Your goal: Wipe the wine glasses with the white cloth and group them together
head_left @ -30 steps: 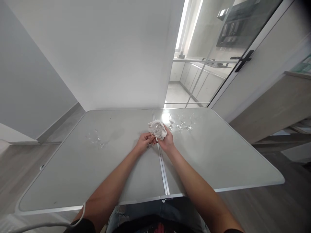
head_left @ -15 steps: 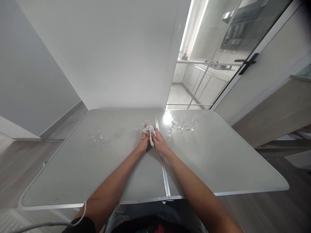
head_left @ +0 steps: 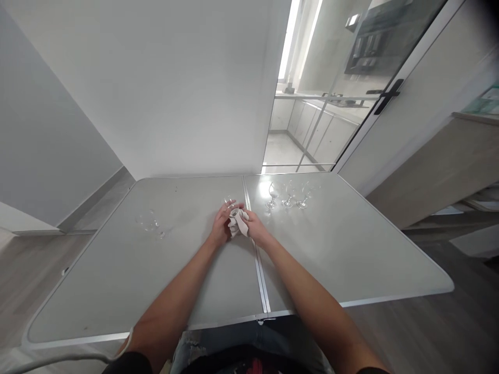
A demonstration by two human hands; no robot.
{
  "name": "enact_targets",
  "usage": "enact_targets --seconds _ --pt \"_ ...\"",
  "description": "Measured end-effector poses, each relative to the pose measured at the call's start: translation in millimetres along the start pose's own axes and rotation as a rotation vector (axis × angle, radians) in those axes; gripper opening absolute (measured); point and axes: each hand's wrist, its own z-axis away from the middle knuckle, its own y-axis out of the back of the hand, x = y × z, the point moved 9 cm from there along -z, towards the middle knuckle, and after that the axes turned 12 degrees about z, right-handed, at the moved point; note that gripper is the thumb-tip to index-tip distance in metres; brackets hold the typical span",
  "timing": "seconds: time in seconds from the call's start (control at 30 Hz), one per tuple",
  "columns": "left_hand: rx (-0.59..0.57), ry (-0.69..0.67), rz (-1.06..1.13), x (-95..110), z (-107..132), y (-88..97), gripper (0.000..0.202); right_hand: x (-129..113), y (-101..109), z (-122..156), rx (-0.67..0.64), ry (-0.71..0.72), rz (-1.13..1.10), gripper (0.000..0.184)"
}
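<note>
Over the middle of the table, a clear stemmed glass (head_left: pixel 229 200) is held in my left hand (head_left: pixel 222 223), its fingers closed round it. Bunched against the glass is a white cloth (head_left: pixel 236 222), gripped by my right hand (head_left: pixel 253 227). The cloth and fingers hide much of the glass. Three clear stemmed glasses stand upright in a row to the right: a near one (head_left: pixel 272 197), a middle one (head_left: pixel 289 196) and a far one (head_left: pixel 303 197). Further left, transparent glassware (head_left: pixel 150 223) lies on the table; how many pieces, I cannot tell.
The pale table (head_left: pixel 117 291) has a metal-edged seam (head_left: pixel 262 283) down its middle. A white wall (head_left: pixel 195 104) rises behind it, with a glass door (head_left: pixel 335 104) at the back right. A white cable (head_left: pixel 78 357) runs by my left arm.
My left hand has turned and shifted slightly left on the glass, and the cloth is bunched differently between my hands. The whole view has swung a little. The standing glasses stay put.
</note>
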Motion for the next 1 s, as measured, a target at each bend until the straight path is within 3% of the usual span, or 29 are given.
enact_targets --seconds 0.13,0.23,0.3,0.43,0.5,0.6,0.73,0.8,0.87,1.0 --pt "-0.038 0.039 0.021 2.7 2.7 -4.0 0.063 10.2 -20.0 8.4 -0.258 -0.206 -0.334 0.028" --pt "-0.031 0.011 0.016 2.6 3.0 -3.0 0.063 11.4 -20.2 8.4 -0.316 -0.178 -0.248 0.027" --pt "0.001 -0.04 -0.002 2.9 0.9 1.4 0.062 7.8 -10.4 2.5 -0.223 -0.041 0.028 0.026" --pt "0.088 -0.167 -0.052 7.9 -2.9 12.4 0.061 -17.6 1.5 -0.4 0.144 0.293 0.74 0.021" --pt "0.101 -0.194 -0.049 10.7 -3.3 14.8 0.057 -23.4 -5.7 0.3 0.212 0.349 0.869 0.022" --pt "0.099 -0.168 0.006 13.5 -2.2 16.5 0.052 -11.7 -10.6 -4.5 0.157 0.194 0.668 0.02" --pt "0.004 -0.01 0.094 9.1 0.4 8.2 0.057 9.2 -32.7 1.0 -0.253 -0.087 -0.047 0.033" --pt "-0.057 0.034 0.111 8.1 2.2 1.8 0.062 6.2 -37.4 9.9 -0.413 -0.134 -0.193 0.037" --pt "-0.094 0.03 0.11 8.1 2.4 -2.2 0.067 2.8 -27.9 11.5 -0.404 -0.111 -0.114 0.035" --pt "-0.001 -0.061 0.041 5.9 -3.4 7.6 0.065 -11.3 1.3 2.0 -0.081 0.091 0.425 0.023"
